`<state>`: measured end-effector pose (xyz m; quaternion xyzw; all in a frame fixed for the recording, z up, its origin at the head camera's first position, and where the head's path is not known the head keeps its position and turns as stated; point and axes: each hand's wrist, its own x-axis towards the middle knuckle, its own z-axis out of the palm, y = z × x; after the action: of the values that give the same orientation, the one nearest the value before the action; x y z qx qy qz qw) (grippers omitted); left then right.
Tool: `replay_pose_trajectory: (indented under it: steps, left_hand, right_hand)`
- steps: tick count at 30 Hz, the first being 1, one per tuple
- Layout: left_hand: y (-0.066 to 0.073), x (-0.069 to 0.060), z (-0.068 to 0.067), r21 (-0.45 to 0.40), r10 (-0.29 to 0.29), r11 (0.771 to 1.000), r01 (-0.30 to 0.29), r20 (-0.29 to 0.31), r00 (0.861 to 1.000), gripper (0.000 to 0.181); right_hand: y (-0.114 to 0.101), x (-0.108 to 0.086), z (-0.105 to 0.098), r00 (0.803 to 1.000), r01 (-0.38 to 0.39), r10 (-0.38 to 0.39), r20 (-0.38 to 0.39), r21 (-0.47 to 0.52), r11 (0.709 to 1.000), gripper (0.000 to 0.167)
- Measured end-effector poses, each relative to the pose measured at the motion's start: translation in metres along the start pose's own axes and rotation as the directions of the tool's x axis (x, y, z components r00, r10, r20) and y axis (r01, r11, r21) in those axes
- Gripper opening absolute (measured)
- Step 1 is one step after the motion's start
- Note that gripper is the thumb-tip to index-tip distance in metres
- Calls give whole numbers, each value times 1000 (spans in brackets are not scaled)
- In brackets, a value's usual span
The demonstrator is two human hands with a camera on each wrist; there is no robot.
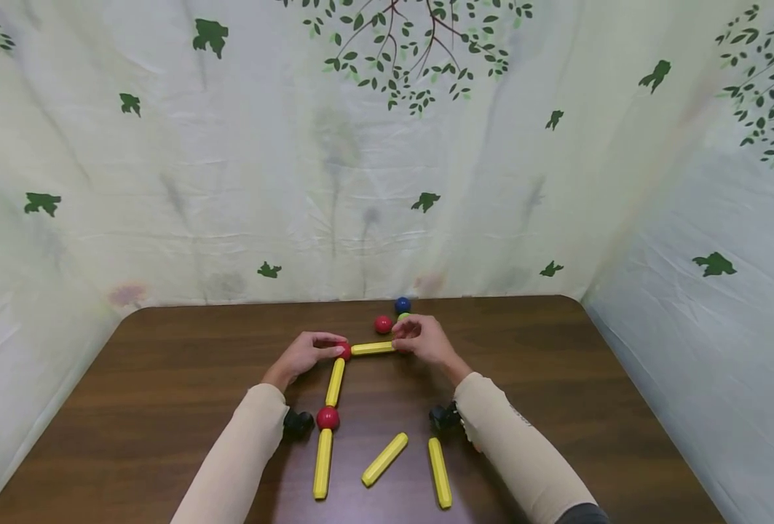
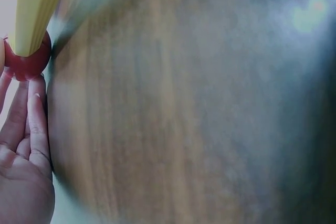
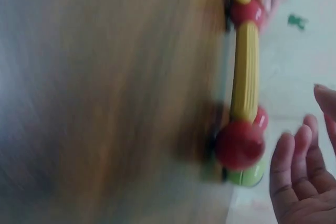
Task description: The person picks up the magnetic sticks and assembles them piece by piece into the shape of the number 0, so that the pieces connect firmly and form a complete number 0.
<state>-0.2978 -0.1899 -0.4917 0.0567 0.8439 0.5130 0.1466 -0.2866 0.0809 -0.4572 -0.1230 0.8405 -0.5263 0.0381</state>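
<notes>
My left hand (image 1: 303, 356) pinches a red ball (image 1: 344, 351) at the corner of a chain of yellow sticks. In the left wrist view its fingers touch that ball, with a yellow stick (image 2: 34, 11) joined to it. From the corner, a yellow stick (image 1: 372, 348) runs right to another red ball (image 3: 240, 145). Beside that end ball, my right hand (image 1: 429, 340) has its fingers spread and apart from it in the right wrist view. A second yellow stick (image 1: 336, 382) leads from the corner toward a nearer red ball (image 1: 328, 418), which joins a further yellow stick (image 1: 322, 464).
Two loose yellow sticks (image 1: 384, 460) (image 1: 440, 473) lie near the front of the brown table (image 1: 531, 378). Behind the right hand sit a loose red ball (image 1: 383, 324), a blue ball (image 1: 403, 305) and a partly hidden green ball (image 3: 247, 175). A leaf-printed cloth (image 1: 295, 182) hangs behind.
</notes>
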Motion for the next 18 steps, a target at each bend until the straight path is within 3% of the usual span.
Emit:
replay_pose_trajectory:
  steps: [5, 9, 18]
  left_hand:
    - [2, -2, 2, -2, 2, 1000, -2, 8, 1000, 31]
    - [3, -4, 1, -4, -1, 1000, 1, 6, 1000, 30]
    - [4, -5, 1, 6, 8, 1000, -8, -6, 1000, 32]
  right_hand:
    - [9, 17, -11, 996, -6, 1, -86, -61, 998, 18]
    - [14, 29, -16, 992, -50, 44, -118, -43, 998, 23]
    - [28, 46, -12, 993, -95, 91, -80, -49, 994, 30]
